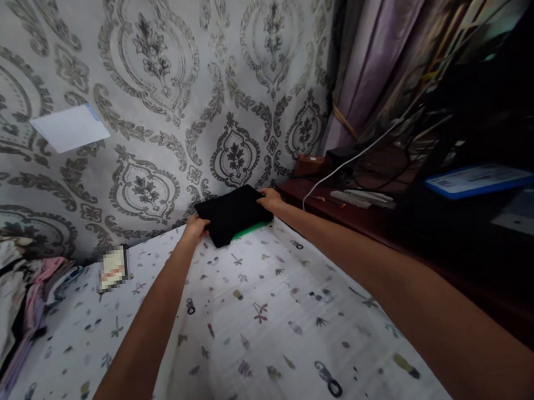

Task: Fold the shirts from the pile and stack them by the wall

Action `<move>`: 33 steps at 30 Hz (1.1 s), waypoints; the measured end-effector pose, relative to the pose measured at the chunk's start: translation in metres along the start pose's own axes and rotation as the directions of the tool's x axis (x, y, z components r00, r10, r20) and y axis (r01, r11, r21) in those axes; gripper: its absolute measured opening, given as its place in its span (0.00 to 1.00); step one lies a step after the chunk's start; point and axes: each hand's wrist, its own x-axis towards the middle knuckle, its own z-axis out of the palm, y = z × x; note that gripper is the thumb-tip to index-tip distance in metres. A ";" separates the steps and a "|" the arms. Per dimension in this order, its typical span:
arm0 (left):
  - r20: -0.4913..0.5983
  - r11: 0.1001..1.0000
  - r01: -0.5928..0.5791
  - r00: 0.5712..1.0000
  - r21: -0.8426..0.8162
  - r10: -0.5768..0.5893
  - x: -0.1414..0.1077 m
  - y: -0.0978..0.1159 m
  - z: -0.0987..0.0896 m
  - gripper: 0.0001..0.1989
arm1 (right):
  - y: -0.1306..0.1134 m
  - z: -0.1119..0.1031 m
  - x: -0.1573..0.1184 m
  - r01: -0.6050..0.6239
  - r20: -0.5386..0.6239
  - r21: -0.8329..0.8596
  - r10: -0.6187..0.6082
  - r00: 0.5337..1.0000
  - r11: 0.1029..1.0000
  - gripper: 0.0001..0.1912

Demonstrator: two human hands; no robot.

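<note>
I see a bare left forearm and a bare right forearm, both smooth in outline, broad near me and narrowing to slim wrists; the left hand and right hand are bare too, their finer details too small for me to tell

Head camera looks forward and down — across the patterned sheet, toward the wall.

Left grip and right grip hold black cloth by opposite sides.
</note>
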 end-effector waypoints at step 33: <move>0.220 0.408 -0.421 0.864 0.810 0.453 -0.322 -0.115 -0.245 0.19 | -0.018 0.075 -0.189 0.590 0.133 -0.345 -0.584 0.801 0.731 0.33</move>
